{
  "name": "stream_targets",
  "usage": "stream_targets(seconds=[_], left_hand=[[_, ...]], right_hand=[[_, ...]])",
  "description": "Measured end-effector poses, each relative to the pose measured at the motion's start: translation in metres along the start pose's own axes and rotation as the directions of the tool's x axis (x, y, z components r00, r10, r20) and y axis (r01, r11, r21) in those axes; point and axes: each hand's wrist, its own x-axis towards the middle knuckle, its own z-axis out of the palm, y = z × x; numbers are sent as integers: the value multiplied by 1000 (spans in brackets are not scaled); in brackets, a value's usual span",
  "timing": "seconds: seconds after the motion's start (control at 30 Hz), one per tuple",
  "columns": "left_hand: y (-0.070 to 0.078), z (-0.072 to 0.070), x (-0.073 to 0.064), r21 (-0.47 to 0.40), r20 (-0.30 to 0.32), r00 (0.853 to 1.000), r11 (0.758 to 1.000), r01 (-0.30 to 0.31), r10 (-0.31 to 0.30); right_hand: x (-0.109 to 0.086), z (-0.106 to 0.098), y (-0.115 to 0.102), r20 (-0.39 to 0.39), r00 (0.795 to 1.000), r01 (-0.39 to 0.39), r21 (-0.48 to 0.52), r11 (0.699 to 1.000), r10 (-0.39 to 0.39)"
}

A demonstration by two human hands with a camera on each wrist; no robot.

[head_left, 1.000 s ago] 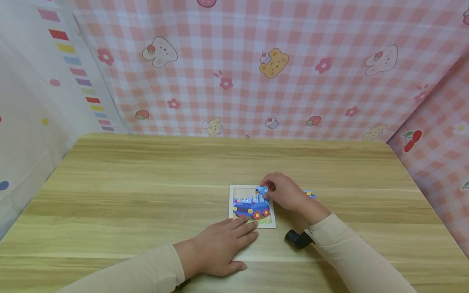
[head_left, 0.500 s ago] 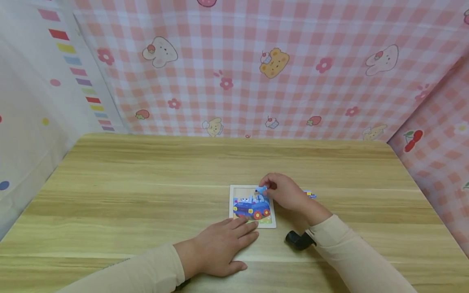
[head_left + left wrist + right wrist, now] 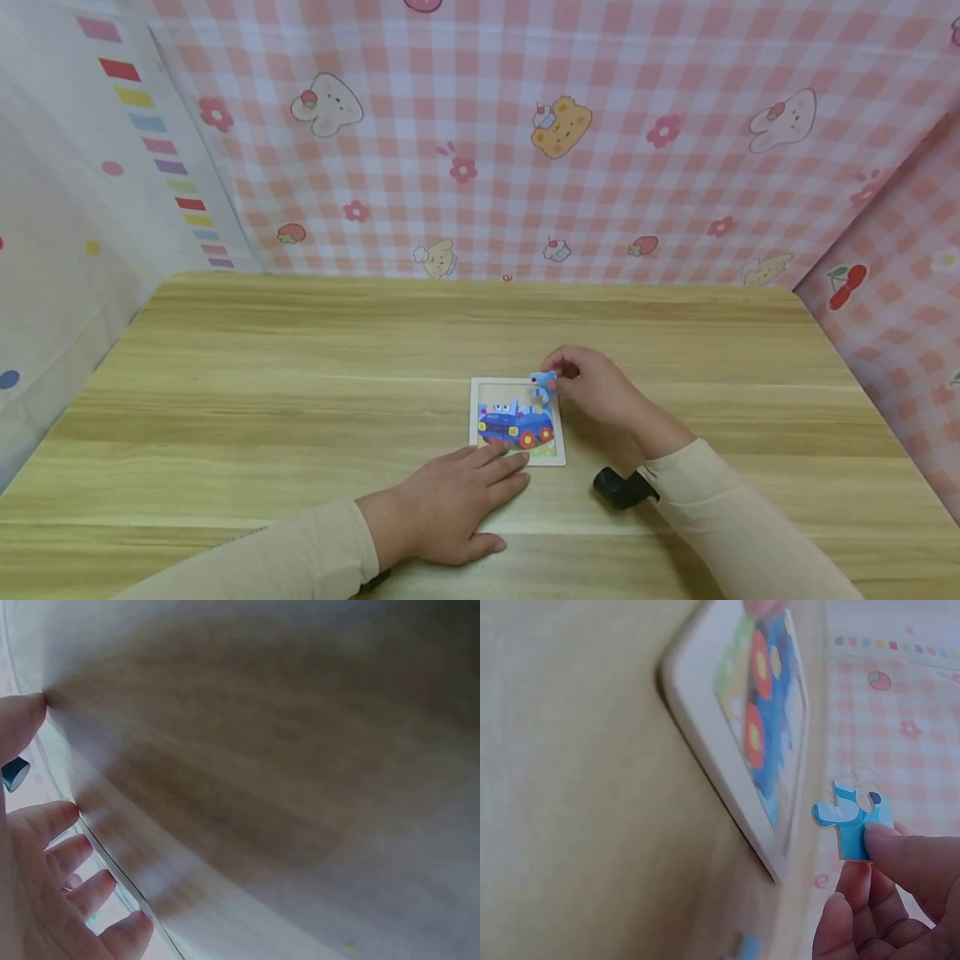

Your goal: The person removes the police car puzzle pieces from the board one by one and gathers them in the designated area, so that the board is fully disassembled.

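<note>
My right hand (image 3: 596,392) pinches a light blue jigsaw piece (image 3: 847,832) between thumb and fingers. In the head view the piece is raised over the upper right corner of a small puzzle tray (image 3: 474,417) with a pale rim. Inside the tray lies a picture of a dark blue car (image 3: 517,429) with eyes and red wheels; its upper left part shows bare backing. My left hand (image 3: 453,504) lies flat, fingertips on the tray's near edge. The left wrist view shows its fingers (image 3: 94,892) spread and nearly straight along that edge.
A wooden table (image 3: 300,375) carries the tray. A black curved wrist mount (image 3: 622,489) sits under the right sleeve. A blurred blue piece (image 3: 748,947) lies near the tray in the right wrist view. A pink checked cloth (image 3: 487,125) hangs behind the table.
My right hand has lifted the light blue piece and drawn it slightly right and away from the car picture. Its arm now covers the loose piece seen at the right earlier. My left hand stays put.
</note>
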Motion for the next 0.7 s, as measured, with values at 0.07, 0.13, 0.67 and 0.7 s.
stream_targets(seconds=[0.07, 0.13, 0.67, 0.7], left_hand=[[0, 1, 0, 10, -10, 1000, 1000, -1, 1], [1, 1, 0, 18, -17, 1000, 1000, 0, 1], [1, 2, 0, 17, -17, 1000, 1000, 9, -9], [1, 2, 0, 18, -17, 1000, 1000, 9, -9]], right_hand=[[-2, -5, 1, -12, 1000, -15, 2, 1000, 15], [-4, -10, 1, -24, 999, -24, 2, 1000, 24], [-22, -51, 21, -96, 995, -23, -40, 999, 19], [-23, -53, 23, -99, 995, -27, -43, 999, 22]])
